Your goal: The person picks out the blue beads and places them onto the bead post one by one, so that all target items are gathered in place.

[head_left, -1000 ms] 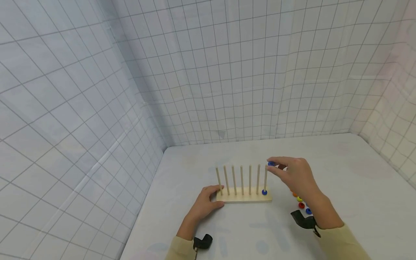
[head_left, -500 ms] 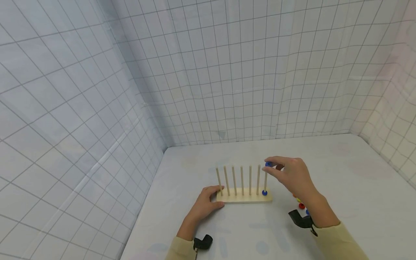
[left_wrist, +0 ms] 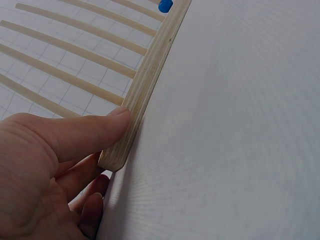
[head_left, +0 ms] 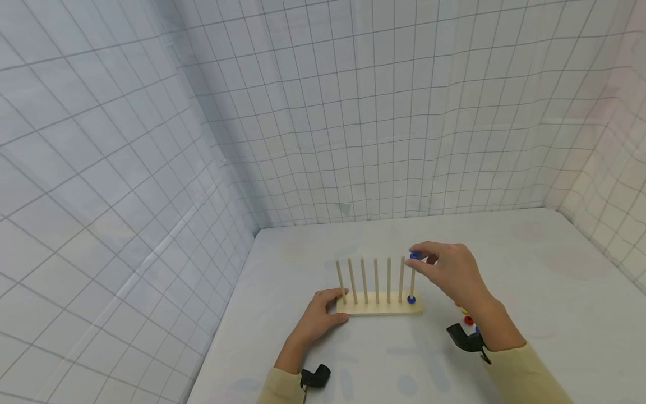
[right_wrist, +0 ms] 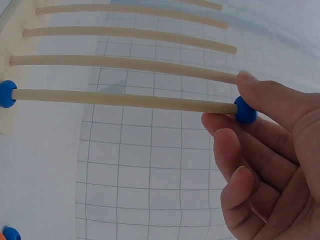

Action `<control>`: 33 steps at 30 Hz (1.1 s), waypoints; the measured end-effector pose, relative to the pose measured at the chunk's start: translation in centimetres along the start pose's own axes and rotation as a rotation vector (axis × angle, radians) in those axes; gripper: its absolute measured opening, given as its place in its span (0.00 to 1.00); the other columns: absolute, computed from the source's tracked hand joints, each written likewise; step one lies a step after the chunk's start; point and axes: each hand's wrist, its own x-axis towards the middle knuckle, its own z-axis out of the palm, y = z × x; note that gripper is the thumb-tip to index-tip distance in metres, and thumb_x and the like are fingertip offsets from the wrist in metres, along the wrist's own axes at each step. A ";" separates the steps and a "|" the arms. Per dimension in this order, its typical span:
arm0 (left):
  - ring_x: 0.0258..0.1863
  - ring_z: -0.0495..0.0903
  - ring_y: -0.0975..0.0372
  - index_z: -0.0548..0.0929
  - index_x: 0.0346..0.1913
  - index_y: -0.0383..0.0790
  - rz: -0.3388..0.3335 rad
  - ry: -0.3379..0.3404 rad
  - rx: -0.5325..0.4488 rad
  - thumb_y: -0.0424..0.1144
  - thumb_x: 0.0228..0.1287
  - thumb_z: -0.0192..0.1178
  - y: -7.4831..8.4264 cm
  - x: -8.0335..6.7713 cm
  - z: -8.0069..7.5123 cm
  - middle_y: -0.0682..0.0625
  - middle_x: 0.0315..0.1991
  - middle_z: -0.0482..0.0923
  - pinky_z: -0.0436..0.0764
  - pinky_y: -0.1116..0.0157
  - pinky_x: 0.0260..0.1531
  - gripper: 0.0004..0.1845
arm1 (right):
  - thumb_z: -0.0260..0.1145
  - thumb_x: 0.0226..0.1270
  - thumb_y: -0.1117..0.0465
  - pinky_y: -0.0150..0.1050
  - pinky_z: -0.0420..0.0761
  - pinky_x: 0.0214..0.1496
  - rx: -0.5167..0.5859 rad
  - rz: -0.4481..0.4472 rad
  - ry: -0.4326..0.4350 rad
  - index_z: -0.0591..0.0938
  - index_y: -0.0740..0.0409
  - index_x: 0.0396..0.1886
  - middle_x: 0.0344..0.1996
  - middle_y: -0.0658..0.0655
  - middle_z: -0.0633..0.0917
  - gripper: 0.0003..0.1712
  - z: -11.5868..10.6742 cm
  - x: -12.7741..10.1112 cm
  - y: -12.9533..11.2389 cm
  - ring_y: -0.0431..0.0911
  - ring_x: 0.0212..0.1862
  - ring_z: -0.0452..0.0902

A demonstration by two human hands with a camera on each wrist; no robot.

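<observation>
A wooden peg rack [head_left: 378, 306] [left_wrist: 145, 92] with several upright dowels stands on the white table. My right hand [head_left: 449, 272] [right_wrist: 270, 150] pinches a blue bead [head_left: 414, 256] [right_wrist: 245, 110] at the tip of the rightmost dowel [head_left: 412, 278] [right_wrist: 125, 100]. Another blue bead [head_left: 411, 299] [right_wrist: 6, 94] [left_wrist: 165, 6] sits at that dowel's foot. My left hand [head_left: 318, 317] [left_wrist: 55, 165] grips the rack's left end, thumb against its front edge.
Loose beads in red, yellow and blue [head_left: 468, 320] lie on the table [head_left: 545, 314] right of the rack, partly behind my right wrist; one blue bead [right_wrist: 10, 234] shows in the right wrist view. Gridded walls close in the table at left, back and right.
My right hand has moved the blue bead slightly left, from beside the rightmost dowel onto its tip. The left hand and rack have stayed put.
</observation>
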 end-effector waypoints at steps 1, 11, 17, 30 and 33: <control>0.66 0.66 0.49 0.80 0.65 0.45 0.000 0.000 -0.001 0.41 0.59 0.74 0.1 0.0 0.0 0.47 0.63 0.75 0.64 0.45 0.66 0.30 | 0.77 0.59 0.50 0.36 0.73 0.27 -0.002 0.002 -0.005 0.91 0.49 0.41 0.28 0.40 0.86 0.13 0.0 0.0 -0.1 0.36 0.27 0.77; 0.66 0.66 0.50 0.80 0.65 0.46 0.004 0.007 0.001 0.41 0.58 0.74 0.1 0.0 0.0 0.48 0.63 0.75 0.65 0.45 0.66 0.30 | 0.77 0.60 0.50 0.37 0.75 0.30 -0.008 0.020 -0.037 0.91 0.49 0.40 0.27 0.40 0.86 0.12 0.2 0.2 -0.1 0.37 0.29 0.77; 0.66 0.66 0.50 0.80 0.65 0.46 0.006 0.007 0.003 0.41 0.58 0.74 0.0 0.0 0.0 0.48 0.63 0.76 0.65 0.46 0.66 0.30 | 0.76 0.61 0.50 0.38 0.77 0.31 0.014 0.038 -0.050 0.91 0.49 0.40 0.27 0.40 0.86 0.12 0.4 0.2 0.2 0.37 0.30 0.78; 0.65 0.67 0.51 0.80 0.64 0.43 0.025 0.007 0.002 0.38 0.57 0.74 -0.1 0.1 0.0 0.48 0.62 0.76 0.65 0.46 0.66 0.30 | 0.76 0.62 0.51 0.37 0.78 0.30 0.038 0.058 -0.078 0.91 0.50 0.41 0.27 0.40 0.86 0.11 0.7 -0.1 0.2 0.37 0.30 0.79; 0.65 0.67 0.50 0.80 0.64 0.42 0.030 0.004 -0.001 0.38 0.57 0.74 -0.2 0.1 0.1 0.47 0.62 0.76 0.65 0.46 0.66 0.30 | 0.75 0.62 0.50 0.37 0.78 0.31 0.038 0.066 -0.088 0.91 0.50 0.41 0.28 0.41 0.87 0.12 0.7 -0.1 0.3 0.37 0.30 0.80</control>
